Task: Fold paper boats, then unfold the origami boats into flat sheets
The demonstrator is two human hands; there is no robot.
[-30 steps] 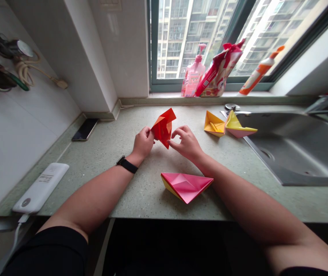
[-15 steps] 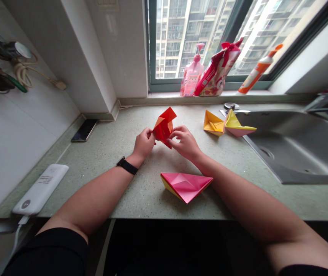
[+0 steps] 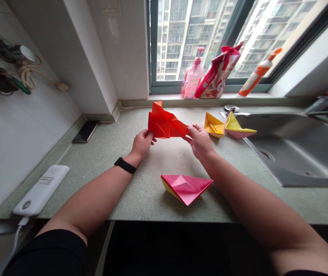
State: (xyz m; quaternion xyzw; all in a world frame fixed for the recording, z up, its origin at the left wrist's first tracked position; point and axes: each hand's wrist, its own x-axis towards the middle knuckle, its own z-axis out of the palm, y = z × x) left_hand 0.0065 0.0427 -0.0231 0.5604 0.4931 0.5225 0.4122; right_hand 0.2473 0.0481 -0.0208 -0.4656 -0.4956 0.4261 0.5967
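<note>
Folded red origami paper (image 3: 165, 122) held up over a speckled stone countertop (image 3: 141, 199) — stretched out between both hands. Left hand (image 3: 142, 143) on the paper's left edge, fingers (image 3: 145, 135) curled shut around it; right hand (image 3: 200, 142) pinching the pointed right end, fingers (image 3: 191, 130) closed tight. Pink-and-yellow paper boat (image 3: 185, 188) sitting just below, toward the counter's front edge. Yellow-orange paper boat (image 3: 214, 125) and yellow-and-pink paper boat (image 3: 236, 126) touching, off to the right — right beside a stainless steel sink (image 3: 293, 153). Black watch strap (image 3: 125, 165) on the left wrist.
</note>
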